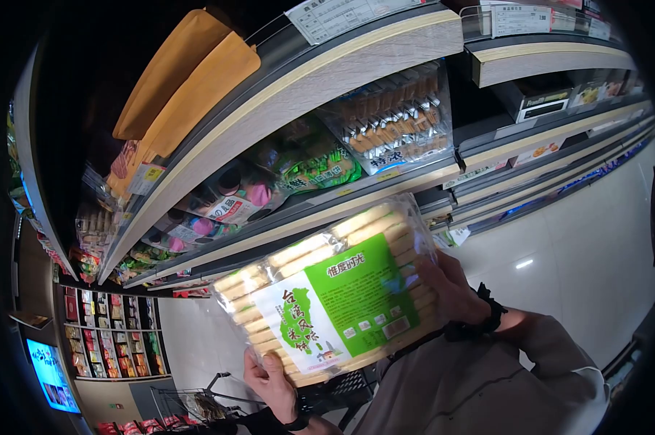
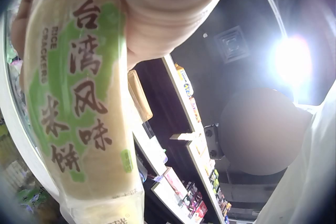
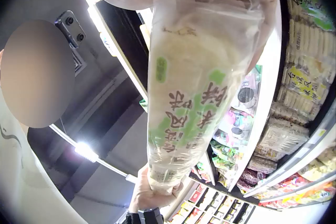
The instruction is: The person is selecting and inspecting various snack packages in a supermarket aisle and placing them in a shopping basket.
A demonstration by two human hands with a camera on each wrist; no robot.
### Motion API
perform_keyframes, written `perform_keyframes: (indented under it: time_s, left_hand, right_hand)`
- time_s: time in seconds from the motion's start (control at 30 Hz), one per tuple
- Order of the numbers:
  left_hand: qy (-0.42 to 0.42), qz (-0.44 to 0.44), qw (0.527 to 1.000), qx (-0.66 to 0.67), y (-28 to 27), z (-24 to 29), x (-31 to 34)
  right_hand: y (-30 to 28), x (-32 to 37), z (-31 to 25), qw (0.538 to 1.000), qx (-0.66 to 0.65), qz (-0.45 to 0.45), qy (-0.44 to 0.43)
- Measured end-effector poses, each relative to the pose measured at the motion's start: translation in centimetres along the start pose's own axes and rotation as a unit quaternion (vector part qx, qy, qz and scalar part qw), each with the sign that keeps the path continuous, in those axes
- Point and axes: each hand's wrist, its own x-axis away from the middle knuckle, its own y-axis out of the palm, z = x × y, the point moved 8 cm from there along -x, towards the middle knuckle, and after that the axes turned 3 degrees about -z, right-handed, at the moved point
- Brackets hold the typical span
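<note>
Both hands hold a clear packet of rice crackers, tilted, with long pale sticks inside and a green and white label facing up. At its lower left corner the left hand grips the edge, thumb on the front. The right hand grips the right end, where the wrapper bunches; part of its fingers is behind the packet. In the left wrist view, the packet's narrow side shows brown characters and the words "RICE CRACKERS". The right wrist view shows its opposite end side, with the left hand at the far end.
A store shelf with packaged snacks runs just beyond the packet. An orange-brown paper bag stands on the upper level. Behind the left hand is a black wire cart. Pale tiled floor lies to the right.
</note>
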Motion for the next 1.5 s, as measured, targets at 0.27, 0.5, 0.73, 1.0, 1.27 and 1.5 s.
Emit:
perform_keyframes:
  time_s: [0.27,0.5,0.73,1.0,1.27,1.5]
  left_hand:
    - [0.007,-0.050,0.999,-0.008,2.8,0.4,-1.4]
    - [0.019,-0.088,0.996,0.003,4.0,0.2,-2.2]
    - [0.011,-0.063,0.998,-0.001,4.5,0.7,-2.4]
    - [0.009,-0.071,0.997,-0.009,4.1,0.5,-2.0]
    - [-0.033,-0.075,0.996,-0.037,4.0,0.5,-1.8]
    - [-0.002,-0.059,0.997,-0.039,4.2,0.5,-1.9]
  right_hand:
    - [-2.6,1.0,0.5,0.998,-0.036,0.047,0.005]
    - [-3.7,0.9,0.3,0.998,-0.026,0.064,0.001]
    - [-3.9,0.1,0.1,0.998,-0.028,0.055,0.017]
    - [-3.8,-0.4,0.3,0.998,-0.037,0.048,0.010]
    - [-3.5,0.0,-0.2,0.998,-0.041,0.041,0.003]
    - [-3.6,0.4,0.1,0.998,-0.043,0.044,0.000]
